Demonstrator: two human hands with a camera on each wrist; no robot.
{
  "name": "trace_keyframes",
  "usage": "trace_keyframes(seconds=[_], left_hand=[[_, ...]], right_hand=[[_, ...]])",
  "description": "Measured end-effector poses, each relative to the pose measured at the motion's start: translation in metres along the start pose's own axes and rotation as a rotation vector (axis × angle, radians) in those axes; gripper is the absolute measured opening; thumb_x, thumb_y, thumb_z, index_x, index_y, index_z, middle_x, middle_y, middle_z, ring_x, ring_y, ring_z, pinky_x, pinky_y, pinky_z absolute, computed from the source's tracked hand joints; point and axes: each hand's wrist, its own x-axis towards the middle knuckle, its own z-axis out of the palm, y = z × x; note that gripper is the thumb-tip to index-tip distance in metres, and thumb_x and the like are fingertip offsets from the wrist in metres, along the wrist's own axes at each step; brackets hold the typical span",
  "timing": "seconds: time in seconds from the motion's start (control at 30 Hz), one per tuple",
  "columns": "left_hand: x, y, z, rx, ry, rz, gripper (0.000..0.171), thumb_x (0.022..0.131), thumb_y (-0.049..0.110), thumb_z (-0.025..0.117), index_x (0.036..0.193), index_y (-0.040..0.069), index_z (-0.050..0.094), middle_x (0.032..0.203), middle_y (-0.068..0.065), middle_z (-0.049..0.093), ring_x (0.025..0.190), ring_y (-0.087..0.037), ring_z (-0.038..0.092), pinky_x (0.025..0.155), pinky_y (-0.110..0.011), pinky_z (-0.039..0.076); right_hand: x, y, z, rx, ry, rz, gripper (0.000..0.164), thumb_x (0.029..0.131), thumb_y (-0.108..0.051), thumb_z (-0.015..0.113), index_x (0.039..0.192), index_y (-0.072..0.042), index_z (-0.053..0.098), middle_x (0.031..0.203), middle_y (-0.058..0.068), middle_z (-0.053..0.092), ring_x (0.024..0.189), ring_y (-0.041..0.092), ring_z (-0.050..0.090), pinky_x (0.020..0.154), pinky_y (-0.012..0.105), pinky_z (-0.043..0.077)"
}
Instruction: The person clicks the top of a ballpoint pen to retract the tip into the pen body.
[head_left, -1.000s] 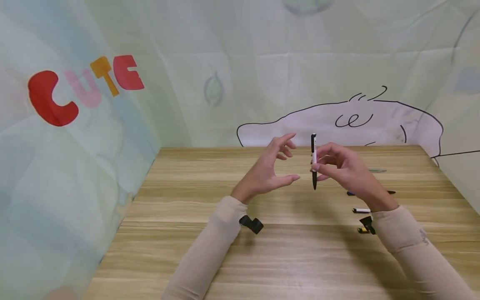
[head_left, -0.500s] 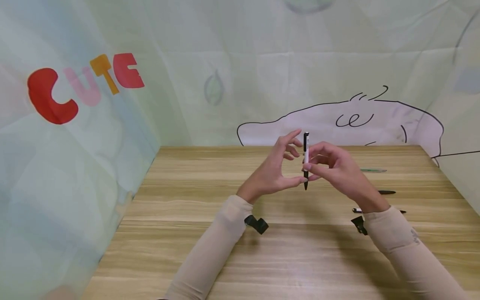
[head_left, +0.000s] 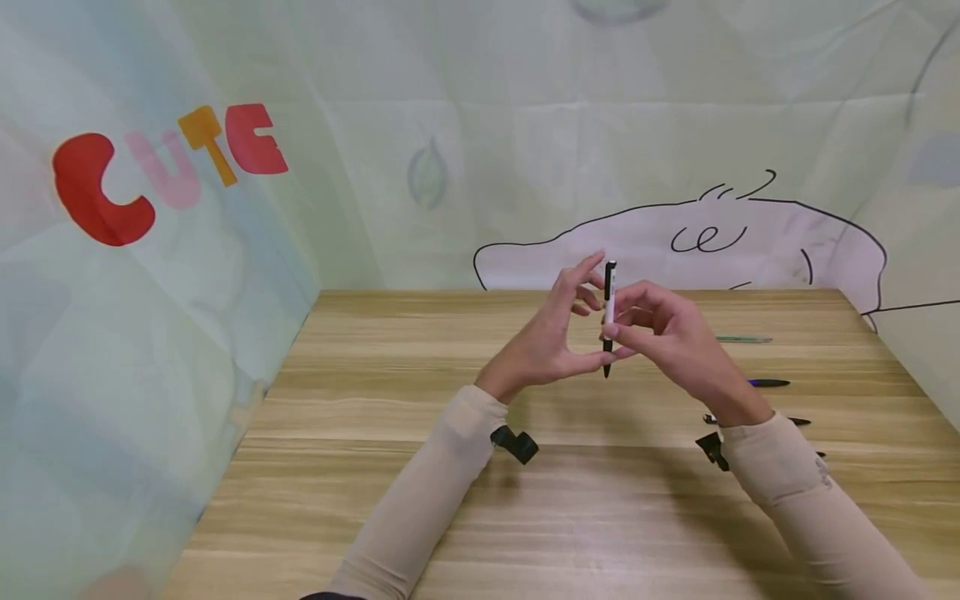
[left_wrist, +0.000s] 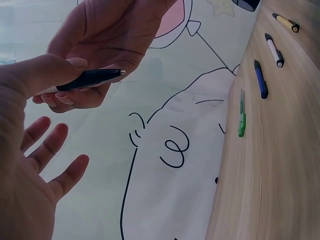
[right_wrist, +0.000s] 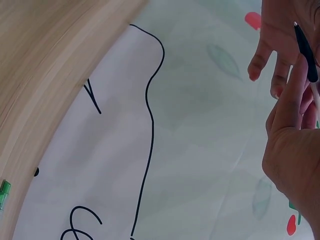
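Observation:
A white pen (head_left: 610, 310) with a black clip and a black lower end stands nearly upright in the air, tip down. My right hand (head_left: 678, 337) pinches it around the middle between thumb and fingers. On the pen's other side is my left hand (head_left: 551, 342), its thumb at the black lower part and its fingers spread apart. The left wrist view shows the left thumb lying against the pen (left_wrist: 95, 78), while the other left fingers stay off it. In the right wrist view the black end (right_wrist: 306, 52) points up beside the right fingers.
Several pens lie in a row on the wooden table (head_left: 360, 483), on the right: green (left_wrist: 242, 117), blue (left_wrist: 261, 81), white (left_wrist: 275, 51) and yellow (left_wrist: 286, 23). My right forearm partly hides the row in the head view. Printed cloth walls (head_left: 450, 200) border the table.
My right hand has carried the pen a little to the left. My left hand has moved right and its thumb has come up to the pen's lower part.

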Motion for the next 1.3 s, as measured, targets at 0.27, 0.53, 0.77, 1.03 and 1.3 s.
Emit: trace_keyframes(seconds=[0.27, 0.53, 0.77, 1.03, 1.3], left_hand=[[0.0017, 0.0012, 0.0015, 0.017, -0.01, 0.024, 0.11, 0.078, 0.013, 0.088, 0.159, 0.012, 0.013, 0.136, -0.012, 0.036, 0.116, -0.019, 0.052, 0.101, -0.035, 0.05], [0.0021, 0.0011, 0.0002, -0.012, -0.004, 0.03, 0.109, 0.078, 0.011, 0.087, 0.158, 0.012, 0.013, 0.134, -0.012, 0.037, 0.114, -0.019, 0.053, 0.101, -0.035, 0.05], [0.0019, 0.0009, -0.0012, -0.013, -0.012, 0.035, 0.109, 0.078, 0.011, 0.087, 0.158, 0.012, 0.014, 0.13, -0.011, 0.039, 0.114, -0.019, 0.052, 0.1, -0.028, 0.047], [0.0023, 0.0007, -0.0014, -0.015, -0.009, 0.042, 0.108, 0.078, 0.009, 0.087, 0.158, 0.012, 0.014, 0.129, -0.01, 0.039, 0.114, -0.019, 0.052, 0.1, -0.028, 0.047], [0.0039, 0.0007, -0.0013, -0.015, -0.015, 0.035, 0.109, 0.078, 0.008, 0.087, 0.158, 0.014, 0.014, 0.13, -0.01, 0.039, 0.114, -0.018, 0.052, 0.1, -0.029, 0.047]], right_hand=[[-0.0018, 0.0001, -0.0001, 0.01, 0.004, -0.01, 0.022, 0.096, -0.011, 0.071, 0.114, -0.004, 0.061, 0.102, 0.011, 0.065, 0.088, 0.022, 0.067, 0.071, 0.039, 0.062], [-0.0006, 0.0009, 0.0013, 0.015, 0.009, -0.046, 0.02, 0.096, -0.009, 0.07, 0.113, -0.004, 0.062, 0.099, 0.012, 0.067, 0.087, 0.023, 0.068, 0.07, 0.038, 0.062], [0.0, 0.0027, 0.0026, 0.024, 0.014, -0.073, 0.019, 0.095, -0.005, 0.07, 0.112, -0.002, 0.062, 0.098, 0.011, 0.068, 0.086, 0.022, 0.069, 0.069, 0.037, 0.062], [0.0001, 0.0035, 0.0026, 0.054, 0.016, -0.089, 0.019, 0.095, -0.003, 0.069, 0.112, 0.0, 0.062, 0.098, 0.011, 0.069, 0.085, 0.02, 0.07, 0.068, 0.036, 0.062], [0.0001, 0.0031, 0.0016, 0.055, 0.02, -0.098, 0.019, 0.095, -0.002, 0.069, 0.112, 0.001, 0.062, 0.098, 0.012, 0.067, 0.084, 0.021, 0.069, 0.068, 0.036, 0.062]])
